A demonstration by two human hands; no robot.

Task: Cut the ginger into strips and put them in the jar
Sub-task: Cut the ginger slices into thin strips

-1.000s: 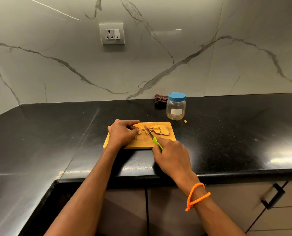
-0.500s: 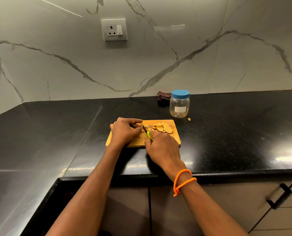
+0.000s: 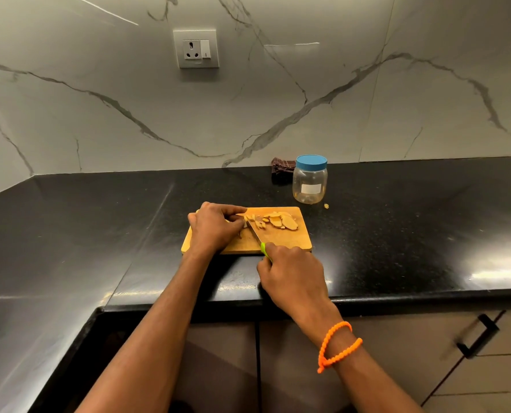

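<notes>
A wooden cutting board (image 3: pixel 296 244) lies on the black counter. Flat ginger slices (image 3: pixel 281 221) are piled at its far right part, with a few thin pieces beside the blade. My left hand (image 3: pixel 215 229) pinches a small ginger piece on the board's left side; the piece is mostly hidden under the fingers. My right hand (image 3: pixel 293 275) grips the green handle of a knife (image 3: pixel 255 234), whose blade points away from me and meets the board by my left fingertips. A clear jar (image 3: pixel 309 181) with its blue lid on stands behind the board.
A dark folded cloth (image 3: pixel 281 171) lies against the marble wall left of the jar. One ginger scrap (image 3: pixel 326 206) sits on the counter by the jar. A wall socket (image 3: pixel 196 49) is above. Cabinet doors with a black handle (image 3: pixel 476 336) are below the counter edge.
My right hand has drawn back toward me with the knife after pushing forward half a second ago. The left hand stays on the ginger piece.
</notes>
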